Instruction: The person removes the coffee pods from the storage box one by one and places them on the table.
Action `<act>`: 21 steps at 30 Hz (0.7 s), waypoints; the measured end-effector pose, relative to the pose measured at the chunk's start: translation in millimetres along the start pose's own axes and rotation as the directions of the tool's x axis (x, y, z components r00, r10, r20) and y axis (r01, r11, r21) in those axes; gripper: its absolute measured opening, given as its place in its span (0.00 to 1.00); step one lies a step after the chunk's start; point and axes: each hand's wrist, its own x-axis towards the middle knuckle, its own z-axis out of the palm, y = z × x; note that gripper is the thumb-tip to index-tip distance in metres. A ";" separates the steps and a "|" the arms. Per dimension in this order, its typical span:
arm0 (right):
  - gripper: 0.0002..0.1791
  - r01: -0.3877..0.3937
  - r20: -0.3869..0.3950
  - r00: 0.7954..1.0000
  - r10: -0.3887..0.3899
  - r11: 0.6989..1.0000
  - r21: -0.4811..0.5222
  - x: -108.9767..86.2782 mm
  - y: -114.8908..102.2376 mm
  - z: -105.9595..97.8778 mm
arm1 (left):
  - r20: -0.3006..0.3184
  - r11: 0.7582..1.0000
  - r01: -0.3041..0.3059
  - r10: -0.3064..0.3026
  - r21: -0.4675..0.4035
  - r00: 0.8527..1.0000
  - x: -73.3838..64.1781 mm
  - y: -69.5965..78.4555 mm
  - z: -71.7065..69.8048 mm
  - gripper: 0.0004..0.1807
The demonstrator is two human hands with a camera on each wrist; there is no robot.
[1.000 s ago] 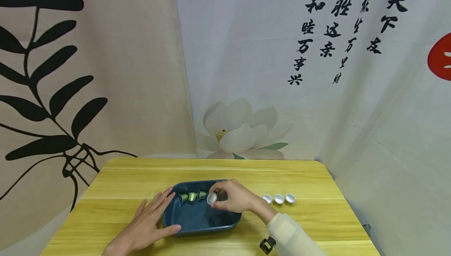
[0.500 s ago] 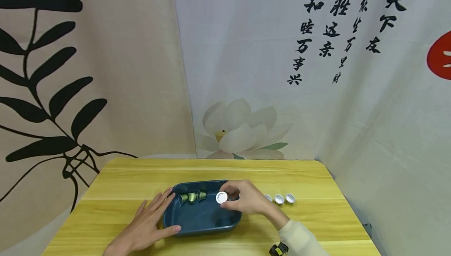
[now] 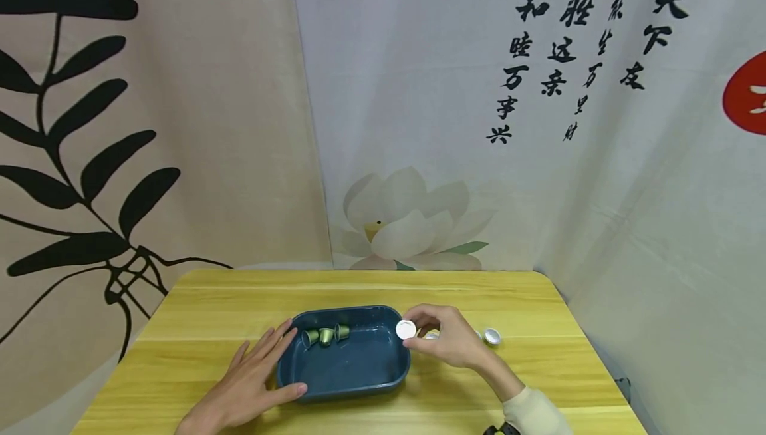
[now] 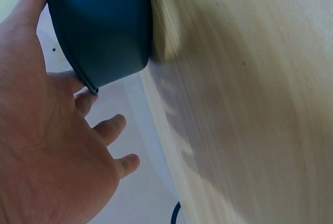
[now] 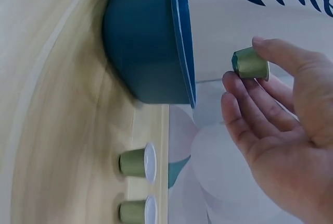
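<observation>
My right hand (image 3: 445, 335) pinches a green coffee capsule (image 5: 251, 63) between thumb and fingers. In the head view its pale round lid (image 3: 405, 329) faces me, at the right rim of the dark blue tray (image 3: 353, 392). Inside the tray, near its back left, lie three green capsules, one of them a tipped capsule (image 3: 310, 338) at the left. My left hand (image 3: 245, 382) rests against the tray's left end, fingers spread, thumb at the front rim. In the left wrist view the thumb and fingertips touch the tray rim (image 4: 67, 57).
Right of the tray, more capsules stand lid up on the wooden table (image 3: 538, 368); one capsule (image 3: 493, 336) shows fully and others are partly behind my right hand. Two standing capsules, the nearer capsule (image 5: 136, 162) included, appear in the right wrist view. A printed curtain (image 3: 419, 122) hangs behind.
My right hand has moved right with the capsule, from over the middle of the tray to its right rim. The left hand and the three capsules in the tray have stayed put.
</observation>
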 end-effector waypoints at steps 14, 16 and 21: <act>0.17 -0.031 -0.089 0.995 0.035 0.998 0.049 -30.2 15.6 -18.6 | 0.002 1.000 0.003 -0.003 -0.003 1.000 -0.2 -0.6 -0.4 0.56; 0.16 -0.028 -0.094 0.995 0.032 0.999 0.044 -33.9 18.5 -20.1 | 0.006 1.000 0.004 -0.004 -0.006 1.000 0.0 -0.5 -0.6 0.56; 0.16 -0.040 -0.098 0.994 0.043 0.999 0.031 -42.9 25.0 -22.6 | 0.008 1.000 0.003 -0.003 -0.008 1.000 -0.1 0.4 -0.7 0.56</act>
